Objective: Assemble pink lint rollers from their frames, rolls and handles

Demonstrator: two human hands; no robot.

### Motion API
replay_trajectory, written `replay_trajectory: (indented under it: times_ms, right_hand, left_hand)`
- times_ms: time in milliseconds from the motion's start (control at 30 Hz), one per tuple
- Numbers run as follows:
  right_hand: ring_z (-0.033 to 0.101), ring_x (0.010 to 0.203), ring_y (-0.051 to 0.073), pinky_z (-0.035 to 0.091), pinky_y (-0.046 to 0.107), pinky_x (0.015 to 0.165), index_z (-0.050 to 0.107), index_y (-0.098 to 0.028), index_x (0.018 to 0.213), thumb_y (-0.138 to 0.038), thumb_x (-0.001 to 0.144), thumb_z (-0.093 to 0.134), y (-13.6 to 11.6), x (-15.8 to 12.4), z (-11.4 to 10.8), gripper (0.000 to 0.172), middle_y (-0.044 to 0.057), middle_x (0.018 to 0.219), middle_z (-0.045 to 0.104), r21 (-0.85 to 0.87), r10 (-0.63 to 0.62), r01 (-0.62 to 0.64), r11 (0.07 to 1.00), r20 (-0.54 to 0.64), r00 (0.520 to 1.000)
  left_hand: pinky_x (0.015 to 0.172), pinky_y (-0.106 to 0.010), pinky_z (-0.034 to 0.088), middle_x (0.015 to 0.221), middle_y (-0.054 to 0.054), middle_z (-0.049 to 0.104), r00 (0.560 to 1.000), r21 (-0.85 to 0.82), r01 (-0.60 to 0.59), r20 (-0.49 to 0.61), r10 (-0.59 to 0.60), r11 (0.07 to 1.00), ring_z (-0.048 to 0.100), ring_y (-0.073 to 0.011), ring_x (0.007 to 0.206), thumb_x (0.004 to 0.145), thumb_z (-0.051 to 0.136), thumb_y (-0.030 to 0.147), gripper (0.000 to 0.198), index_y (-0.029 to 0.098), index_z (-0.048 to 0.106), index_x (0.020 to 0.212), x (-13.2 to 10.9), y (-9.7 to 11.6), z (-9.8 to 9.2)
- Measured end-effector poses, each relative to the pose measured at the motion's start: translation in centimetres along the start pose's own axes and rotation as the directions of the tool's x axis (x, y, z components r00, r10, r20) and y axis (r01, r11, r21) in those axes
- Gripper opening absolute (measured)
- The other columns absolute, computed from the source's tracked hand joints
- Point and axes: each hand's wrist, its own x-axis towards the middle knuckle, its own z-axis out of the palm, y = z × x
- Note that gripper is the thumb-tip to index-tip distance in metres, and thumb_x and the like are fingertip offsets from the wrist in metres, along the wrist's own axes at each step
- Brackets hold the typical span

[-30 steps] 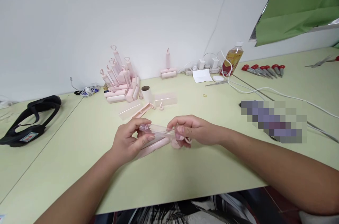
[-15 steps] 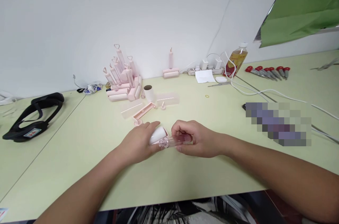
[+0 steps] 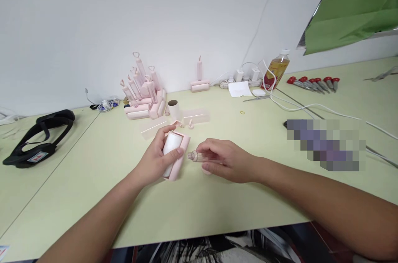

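Note:
My left hand (image 3: 155, 159) is wrapped round a pink lint-roller head with a white paper roll (image 3: 172, 149) in it, lifted a little off the pale green table (image 3: 217, 205). My right hand (image 3: 228, 158) grips a clear pinkish handle tube (image 3: 200, 156), its knobbed end pointing left at the roller head, a small gap between them. A small pink piece lies under my right fingers, mostly hidden.
A pile of assembled pink rollers (image 3: 143, 95), a cardboard core (image 3: 173, 109), clear covers (image 3: 195, 115) and small pink parts lie behind my hands. Farther back stand one roller (image 3: 199, 80), a power strip (image 3: 239, 78), a bottle (image 3: 277, 68), red-handled screwdrivers (image 3: 314, 83). A black headset (image 3: 40, 134) lies left.
My left hand has let go of the tube, picked up the roller head and turned it upward. My right hand kept the tube and shifted it slightly up and right.

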Motion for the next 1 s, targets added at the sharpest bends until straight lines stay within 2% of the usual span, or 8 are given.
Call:
replay_trajectory:
  times_ms: [100,233,300,433,567,733,833,1000]
  right_hand:
    - [0.047,0.061,0.009,0.039,0.022,0.058,0.050,-0.017,0.117,-0.021,0.086,0.057,0.1,-0.1,0.1,0.032,0.001,0.086,0.056,-0.033,0.053,-0.053,0.998,-0.014,0.999]
    - [0.044,0.059,0.009,0.039,0.023,0.059,0.043,-0.017,0.131,-0.015,0.085,0.053,-0.1,-0.1,0.1,0.047,-0.001,0.081,0.053,-0.066,-0.053,0.055,0.996,0.022,0.998]
    - [0.043,0.059,0.010,0.038,0.023,0.060,0.044,-0.016,0.130,-0.013,0.085,0.051,-0.3,0.0,0.0,0.045,-0.003,0.075,0.050,-0.046,-0.081,0.085,0.995,0.068,0.994]
    - [0.042,0.057,0.010,0.035,0.022,0.057,0.040,-0.017,0.129,-0.012,0.086,0.048,-0.7,0.0,-0.1,0.044,-0.006,0.069,0.046,0.008,-0.028,0.027,1.000,0.157,0.987]
    - [0.043,0.055,0.009,0.034,0.021,0.054,0.036,-0.019,0.127,-0.014,0.087,0.049,-0.6,0.1,0.0,0.042,-0.006,0.070,0.048,0.055,0.048,-0.062,0.997,0.223,0.974]
    - [0.040,0.051,0.008,0.033,0.021,0.053,0.044,-0.019,0.111,-0.030,0.091,0.052,-0.6,0.0,0.6,0.024,-0.006,0.070,0.054,0.070,0.147,-0.163,0.984,0.195,0.970]
    - [0.043,0.053,0.009,0.034,0.022,0.055,0.050,-0.017,0.108,-0.035,0.093,0.050,-0.7,0.0,0.9,0.023,-0.004,0.069,0.056,0.054,0.145,-0.157,0.986,0.178,0.973]
    - [0.045,0.054,0.010,0.035,0.023,0.056,0.056,-0.014,0.107,-0.031,0.092,0.050,-1.1,0.1,1.1,0.024,-0.001,0.068,0.057,-0.035,0.173,-0.169,0.985,0.166,0.971]
  left_hand:
    - [0.066,-0.027,0.046,0.099,-0.003,0.057,0.996,-0.055,0.010,0.087,-0.005,0.998,0.056,-0.0178,0.080,0.081,0.065,0.049,0.067,0.029,0.034,0.137,-0.1,-0.4,0.6]
    - [0.066,-0.027,0.045,0.095,-0.002,0.058,0.988,-0.098,0.041,0.151,-0.026,0.994,0.056,-0.0162,0.075,0.082,0.064,0.051,0.062,0.028,0.037,0.132,-0.2,-0.9,1.2]
    - [0.067,-0.027,0.045,0.097,-0.002,0.059,0.987,-0.090,0.041,0.158,-0.026,0.995,0.056,-0.0158,0.075,0.082,0.064,0.051,0.060,0.028,0.038,0.131,-0.1,-0.9,1.3]
    - [0.065,-0.027,0.045,0.095,-0.002,0.060,0.988,-0.076,0.054,0.150,-0.042,0.996,0.056,-0.0156,0.072,0.082,0.065,0.049,0.057,0.027,0.041,0.129,-0.1,-0.7,1.2]
    - [0.061,-0.026,0.044,0.089,-0.001,0.060,0.984,-0.206,0.103,0.163,-0.069,0.973,0.056,-0.0148,0.067,0.081,0.066,0.047,0.054,0.026,0.043,0.125,0.0,-0.4,1.1]
    - [0.057,-0.026,0.044,0.081,-0.001,0.061,0.980,-0.378,0.169,0.167,-0.113,0.910,0.058,-0.0170,0.065,0.080,0.064,0.048,0.054,0.023,0.042,0.123,0.1,0.1,1.4]
    - [0.056,-0.025,0.043,0.080,0.000,0.057,0.985,-0.378,0.159,0.126,-0.119,0.912,0.056,-0.0152,0.063,0.077,0.067,0.046,0.054,0.022,0.045,0.120,0.1,0.1,1.6]
    - [0.056,-0.023,0.042,0.083,0.001,0.052,0.990,-0.348,0.121,0.105,-0.090,0.930,0.051,-0.0129,0.065,0.077,0.067,0.046,0.051,0.021,0.048,0.116,0.1,-0.3,1.8]
